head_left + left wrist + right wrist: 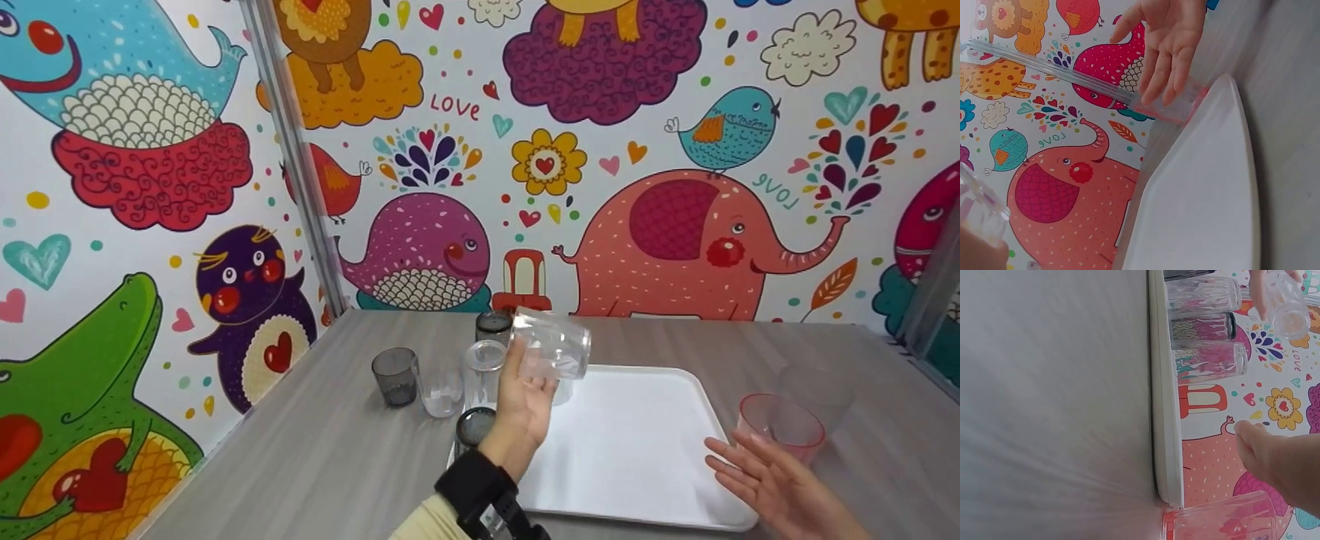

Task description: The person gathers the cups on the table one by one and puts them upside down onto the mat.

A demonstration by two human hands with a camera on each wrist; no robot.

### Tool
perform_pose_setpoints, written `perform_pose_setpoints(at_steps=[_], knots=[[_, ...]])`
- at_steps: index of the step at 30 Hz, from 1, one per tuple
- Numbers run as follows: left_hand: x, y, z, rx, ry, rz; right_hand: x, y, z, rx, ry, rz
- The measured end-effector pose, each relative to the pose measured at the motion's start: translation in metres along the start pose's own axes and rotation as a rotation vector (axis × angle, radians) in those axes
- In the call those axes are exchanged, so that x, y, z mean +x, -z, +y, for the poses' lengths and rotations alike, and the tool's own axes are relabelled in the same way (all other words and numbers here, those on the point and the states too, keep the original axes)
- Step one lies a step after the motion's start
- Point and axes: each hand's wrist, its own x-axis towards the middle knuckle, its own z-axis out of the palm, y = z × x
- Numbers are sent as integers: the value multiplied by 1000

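Note:
My left hand grips a clear drinking glass, tilted on its side in the air over the far left part of a white tray. In the left wrist view only an edge of that glass shows at the lower left. Over the tray's right side, my right hand is held with its fingers extended and nothing in it. A pink-rimmed clear cup stands just behind that hand; whether they touch is unclear. In the right wrist view this cup appears at the bottom.
Along the tray's left side stand clear glasses and dark grey glasses. Left of them, on the table, are a grey glass and a clear one. A large transparent cup is behind the pink-rimmed cup. Cartoon-printed walls enclose the table.

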Motion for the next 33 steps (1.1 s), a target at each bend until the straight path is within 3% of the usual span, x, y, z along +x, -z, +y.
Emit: perform_pose_setpoints(at_steps=[10,14,17,23,29,33], knots=[[1,21,-34,-92,54,63,8,-15,-5,-193,37,-14],[3,27,-40,-92,67,60,15,-32,-11,-326,90,73],[4,26,-42,-101,74,65,23,-49,-16,-438,177,154],[2,20,-49,-107,93,61,48,-73,-18,-883,423,221],[-4,16,-54,-86,118,59,78,-90,-5,-1302,732,179],[-10,14,-53,-76,145,63,90,-96,3,-1531,820,154]])
